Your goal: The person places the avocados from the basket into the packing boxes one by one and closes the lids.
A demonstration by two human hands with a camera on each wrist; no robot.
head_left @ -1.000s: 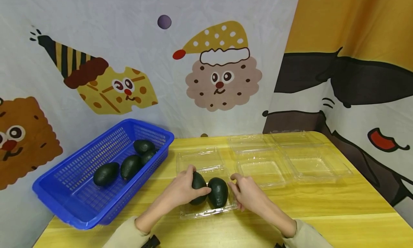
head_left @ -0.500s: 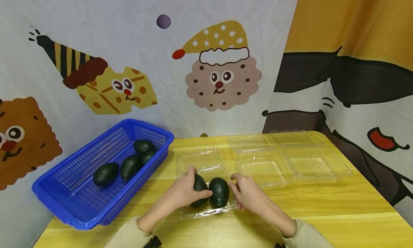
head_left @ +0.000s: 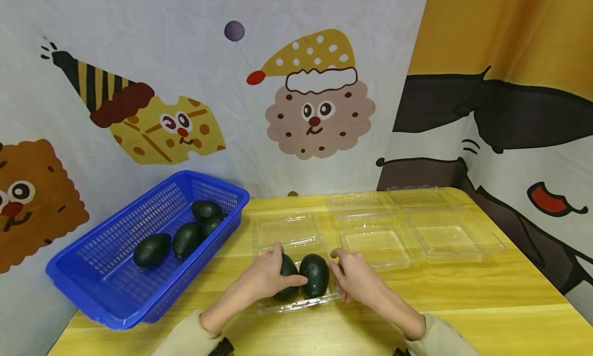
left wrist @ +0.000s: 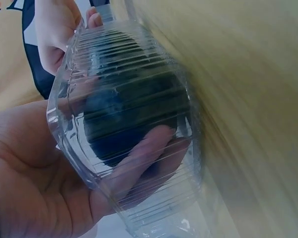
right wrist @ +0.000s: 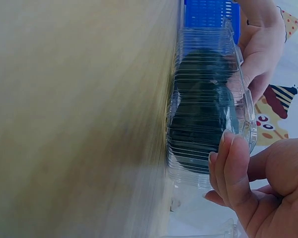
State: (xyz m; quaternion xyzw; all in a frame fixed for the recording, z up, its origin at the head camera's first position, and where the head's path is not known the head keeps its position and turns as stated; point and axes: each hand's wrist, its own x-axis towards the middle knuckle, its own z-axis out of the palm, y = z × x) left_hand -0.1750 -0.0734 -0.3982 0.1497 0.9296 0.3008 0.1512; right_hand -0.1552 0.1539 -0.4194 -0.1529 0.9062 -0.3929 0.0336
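Note:
A clear plastic clamshell container [head_left: 298, 307] lies with its lid folded back, holding two dark green avocados. My left hand [head_left: 264, 273] grips the left avocado [head_left: 289, 268] inside it, the thumb reaching between the two fruits. Through the ribbed wall in the left wrist view, that hand's fingers show against the avocado [left wrist: 129, 114]. Beside it sits the right avocado [head_left: 315, 276]. My right hand [head_left: 356, 276] holds the container's right side, and its fingers [right wrist: 236, 168] lie against the outer wall in the right wrist view.
A blue plastic basket [head_left: 111, 284] at the left holds several avocados [head_left: 187, 240]. Two more clear clamshell containers, a nearer one [head_left: 377, 245] and a farther one [head_left: 451, 237], stand with lids raised back on the right of the wooden table [head_left: 463, 294]. A printed cloth hangs behind.
The left hand and the left avocado have shifted slightly right, closer against the other avocado. The right hand stays in place at the container's side.

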